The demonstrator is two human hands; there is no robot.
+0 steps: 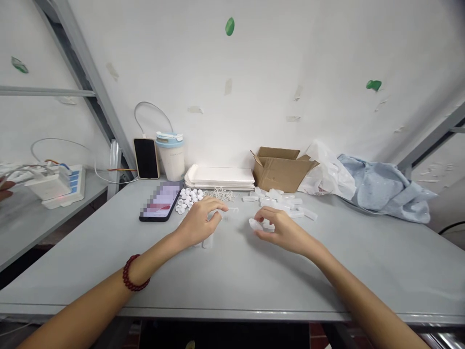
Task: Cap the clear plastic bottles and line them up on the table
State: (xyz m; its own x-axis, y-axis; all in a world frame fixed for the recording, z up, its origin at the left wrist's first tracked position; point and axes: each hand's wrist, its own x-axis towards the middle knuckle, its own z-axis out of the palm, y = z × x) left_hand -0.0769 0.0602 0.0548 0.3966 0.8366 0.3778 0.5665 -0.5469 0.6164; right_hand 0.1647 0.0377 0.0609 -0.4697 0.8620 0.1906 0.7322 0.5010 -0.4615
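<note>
My left hand [199,222] has thumb and index finger bent toward each other, with a thin white hook-ended piece [233,209] at the fingertips. Under that hand lie a few translucent plastic pieces [208,242], partly covered. My right hand [281,229] is closed on a translucent rounded plastic piece [255,224]; the fingers hide part of it. Just beyond the right hand spreads a pile of translucent tube-like plastic pieces [279,199]. Beyond the left hand are a heap of small white caps [189,197] and a tangle of thin white pieces [222,194].
Left of the caps lies a phone [162,201]; another phone [146,159] leans beside a lidded cup [172,157]. Along the wall are stacked white trays [221,178], a cardboard box [281,172], a plastic bag [325,172] and blue cloth [388,189]. Another person's hand [5,190] shows at the left edge.
</note>
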